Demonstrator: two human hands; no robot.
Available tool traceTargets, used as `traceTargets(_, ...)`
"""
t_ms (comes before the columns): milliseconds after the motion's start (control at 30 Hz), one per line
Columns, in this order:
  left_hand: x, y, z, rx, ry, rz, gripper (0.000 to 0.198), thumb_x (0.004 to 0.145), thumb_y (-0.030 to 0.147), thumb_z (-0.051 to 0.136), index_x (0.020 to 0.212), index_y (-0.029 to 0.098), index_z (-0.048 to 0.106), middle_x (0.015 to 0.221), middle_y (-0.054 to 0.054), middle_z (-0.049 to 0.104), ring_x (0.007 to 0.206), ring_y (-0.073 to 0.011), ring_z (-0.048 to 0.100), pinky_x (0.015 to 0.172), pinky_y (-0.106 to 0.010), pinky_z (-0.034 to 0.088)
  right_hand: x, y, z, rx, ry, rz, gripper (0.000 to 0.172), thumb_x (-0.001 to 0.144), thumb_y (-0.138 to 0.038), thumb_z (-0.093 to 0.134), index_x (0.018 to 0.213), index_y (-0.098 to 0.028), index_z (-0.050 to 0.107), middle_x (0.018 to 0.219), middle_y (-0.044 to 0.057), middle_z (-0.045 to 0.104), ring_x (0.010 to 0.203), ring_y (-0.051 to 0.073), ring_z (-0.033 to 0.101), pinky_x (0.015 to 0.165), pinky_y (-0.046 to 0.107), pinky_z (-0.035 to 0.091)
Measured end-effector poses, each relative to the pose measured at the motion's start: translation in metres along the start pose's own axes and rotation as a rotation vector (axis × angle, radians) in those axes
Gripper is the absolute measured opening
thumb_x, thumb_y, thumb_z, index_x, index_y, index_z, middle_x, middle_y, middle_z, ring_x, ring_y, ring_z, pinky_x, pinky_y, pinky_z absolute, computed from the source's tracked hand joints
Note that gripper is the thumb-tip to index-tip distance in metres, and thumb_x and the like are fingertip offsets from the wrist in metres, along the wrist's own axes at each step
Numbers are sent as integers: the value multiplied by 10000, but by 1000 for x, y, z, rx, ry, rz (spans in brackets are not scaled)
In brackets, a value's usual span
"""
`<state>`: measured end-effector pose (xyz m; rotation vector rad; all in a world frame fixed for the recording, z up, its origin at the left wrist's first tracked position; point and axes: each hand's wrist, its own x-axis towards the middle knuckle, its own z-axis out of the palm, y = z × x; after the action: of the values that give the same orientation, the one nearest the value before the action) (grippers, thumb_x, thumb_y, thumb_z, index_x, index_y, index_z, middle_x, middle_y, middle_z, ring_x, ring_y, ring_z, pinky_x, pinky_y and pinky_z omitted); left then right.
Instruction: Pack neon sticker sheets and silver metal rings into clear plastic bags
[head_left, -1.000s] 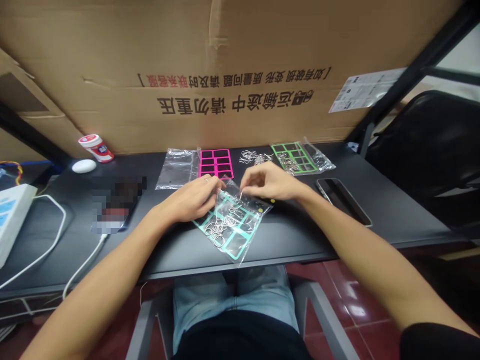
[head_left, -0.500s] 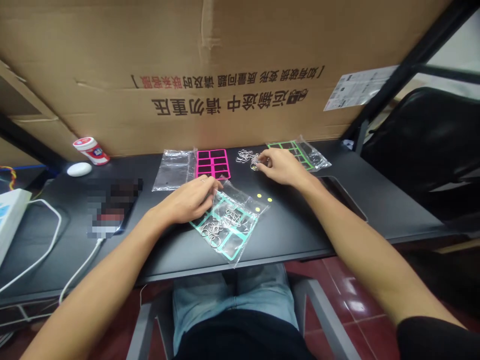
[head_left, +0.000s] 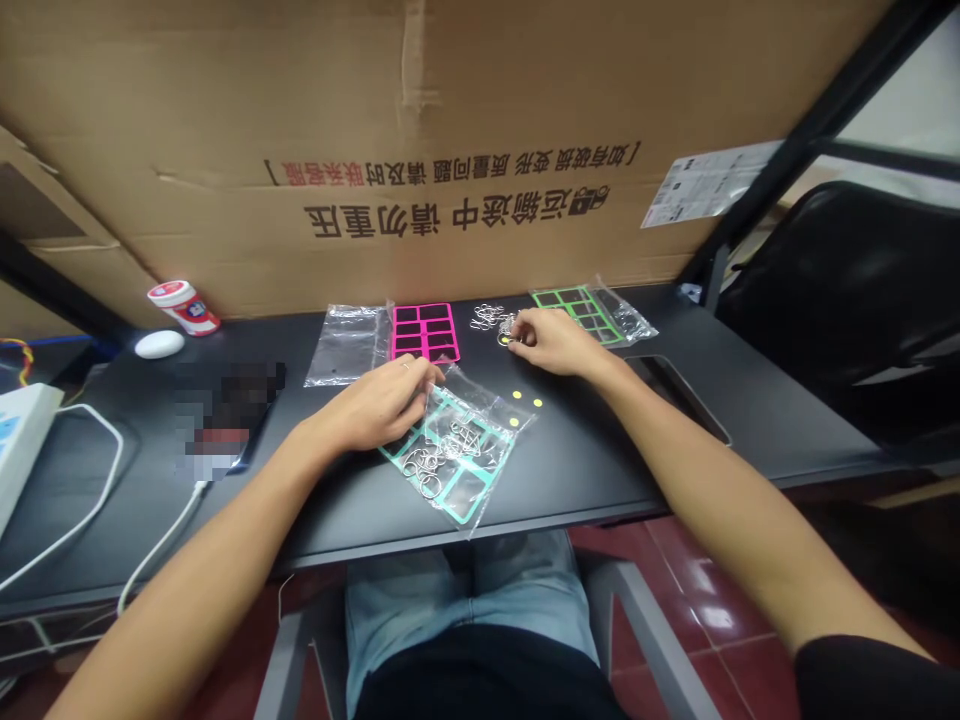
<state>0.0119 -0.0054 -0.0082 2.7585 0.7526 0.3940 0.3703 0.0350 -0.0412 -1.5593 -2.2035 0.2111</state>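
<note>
My left hand (head_left: 388,402) is closed on the upper left edge of a clear plastic bag (head_left: 491,395). Inside or under its film, a turquoise grid frame (head_left: 457,508) and several silver rings and wire pieces (head_left: 429,462) show through. Farther back, my right hand (head_left: 553,343) has its thumb and fingers pinched together at a small heap of metal rings (head_left: 504,328). A yellow dot shows by those fingertips; what they grip is hidden. Three yellow round dots (head_left: 516,395) lie on the table between the hands.
A pink grid frame (head_left: 425,330) and an empty clear bag (head_left: 346,345) lie at the back. A bagged green grid frame (head_left: 579,310) and a dark tablet-like device (head_left: 682,395) are at right. A red-white tub (head_left: 185,308) and white cable (head_left: 169,535) are at left. Cardboard (head_left: 480,90) stands behind.
My right hand has shifted slightly left and down, closer over the rings, with its fingers drawn in. My left hand stays on the bag. The view has tilted slightly.
</note>
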Motion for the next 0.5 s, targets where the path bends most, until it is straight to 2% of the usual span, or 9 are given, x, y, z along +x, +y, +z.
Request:
traceTargets(167, 1, 2, -2, 7, -7, -7, 101, 1096, 240, 427, 1150, 225, 511, 1307, -130, 724, 1101, -271, 684, 964, -455, 553, 0, 2, 1, 139, 46, 28, 79, 883, -205, 751, 961, -208, 742, 863, 55, 803, 801, 231, 733, 780, 357, 545)
traceTargets(333, 0, 2, -2, 13, 1, 5, 89, 1100, 243, 421, 1128, 229, 504, 1302, -131, 725, 1106, -272, 690, 960, -452, 559, 0, -2, -2, 224, 125, 46, 120, 910, -222, 758, 1011, -216, 822, 954, 68, 846, 871, 249, 769, 877, 405, 593)
traceTargets(433, 0, 2, -1, 14, 5, 7, 87, 1098, 236, 423, 1132, 232, 503, 1289, -126, 727, 1097, -269, 694, 956, -453, 561, 1, -7, -5, 272, 206, 68, 99, 927, -282, 788, 991, -229, 842, 992, 83, 854, 920, 267, 783, 950, 452, 608)
traceTargets(500, 0, 2, -1, 11, 2, 4, 88, 1093, 228, 427, 1139, 232, 503, 1287, -126, 727, 1109, -271, 696, 966, -457, 563, 1, -11, -5, 421, 205, 91, 154, 920, -367, 834, 990, -229, 837, 945, 83, 847, 873, 264, 789, 913, 458, 637)
